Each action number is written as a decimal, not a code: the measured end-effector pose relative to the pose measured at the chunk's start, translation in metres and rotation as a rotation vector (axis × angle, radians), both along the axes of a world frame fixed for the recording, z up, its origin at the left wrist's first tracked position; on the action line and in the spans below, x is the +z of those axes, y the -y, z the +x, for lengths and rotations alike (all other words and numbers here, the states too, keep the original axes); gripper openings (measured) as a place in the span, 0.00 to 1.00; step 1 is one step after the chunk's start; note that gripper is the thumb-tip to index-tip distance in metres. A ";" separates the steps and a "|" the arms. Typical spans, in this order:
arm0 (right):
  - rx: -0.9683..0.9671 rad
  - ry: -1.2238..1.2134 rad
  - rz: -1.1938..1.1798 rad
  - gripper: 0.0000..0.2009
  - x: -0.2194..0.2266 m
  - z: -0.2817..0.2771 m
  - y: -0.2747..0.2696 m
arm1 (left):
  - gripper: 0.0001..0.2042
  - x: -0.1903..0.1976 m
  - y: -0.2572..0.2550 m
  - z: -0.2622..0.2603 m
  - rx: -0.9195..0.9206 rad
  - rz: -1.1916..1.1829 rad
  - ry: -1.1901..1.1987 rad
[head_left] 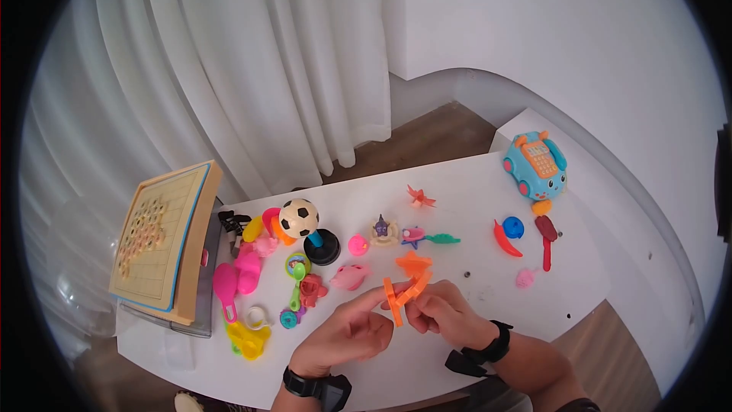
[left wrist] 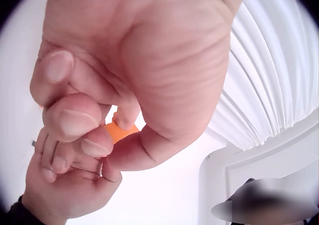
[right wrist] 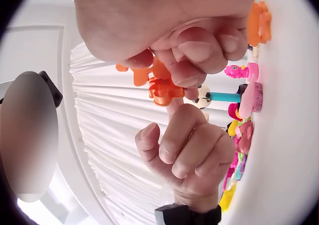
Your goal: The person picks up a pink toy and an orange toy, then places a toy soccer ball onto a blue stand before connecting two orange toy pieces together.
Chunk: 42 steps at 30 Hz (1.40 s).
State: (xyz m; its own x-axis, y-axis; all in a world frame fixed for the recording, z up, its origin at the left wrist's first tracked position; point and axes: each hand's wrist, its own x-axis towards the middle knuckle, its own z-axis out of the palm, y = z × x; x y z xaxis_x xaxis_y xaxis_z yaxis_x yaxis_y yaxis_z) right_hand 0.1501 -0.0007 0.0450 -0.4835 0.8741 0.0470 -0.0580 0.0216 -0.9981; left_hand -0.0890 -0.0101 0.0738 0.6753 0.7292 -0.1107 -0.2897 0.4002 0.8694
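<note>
An orange plastic toy piece (head_left: 396,301) with flat, lobed parts is between the two hands, above the front of the table. My right hand (head_left: 454,313) pinches it between thumb and curled index finger. From the other side, the straight index finger of my left hand (head_left: 343,339) touches it, while that hand's other fingers are bent. In the right wrist view, the left thumb stands apart from the orange piece (right wrist: 164,90). Fingers hide part of this orange piece (left wrist: 120,133) in the left wrist view. Just beyond the hands is another orange piece (head_left: 413,261).
At left, pink cups (head_left: 245,271), a yellow toy (head_left: 248,339) and a soccer ball toy (head_left: 299,219) crowd together near a board game box (head_left: 164,244). A toy phone (head_left: 537,164) stands far right, with a red chili (head_left: 505,240) and a popsicle toy (head_left: 546,240) nearer.
</note>
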 end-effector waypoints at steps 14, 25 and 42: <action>-0.080 0.309 0.545 0.16 -0.008 -0.007 -0.001 | 0.26 -0.017 -0.002 0.013 0.167 0.284 -0.280; -0.174 0.324 0.444 0.10 -0.005 -0.005 0.003 | 0.25 -0.014 0.001 0.019 0.376 0.504 -0.460; -0.163 0.485 0.672 0.24 -0.016 -0.006 -0.006 | 0.32 -0.002 0.005 0.015 0.078 0.254 -0.274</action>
State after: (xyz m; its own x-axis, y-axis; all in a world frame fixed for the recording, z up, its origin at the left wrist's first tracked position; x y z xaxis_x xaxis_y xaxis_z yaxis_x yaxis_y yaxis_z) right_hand 0.1443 0.0053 0.0293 -0.4545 0.7950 0.4018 0.4289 0.5906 -0.6835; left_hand -0.0738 -0.0154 0.0718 0.5870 0.8047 -0.0892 -0.0535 0.1484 0.9875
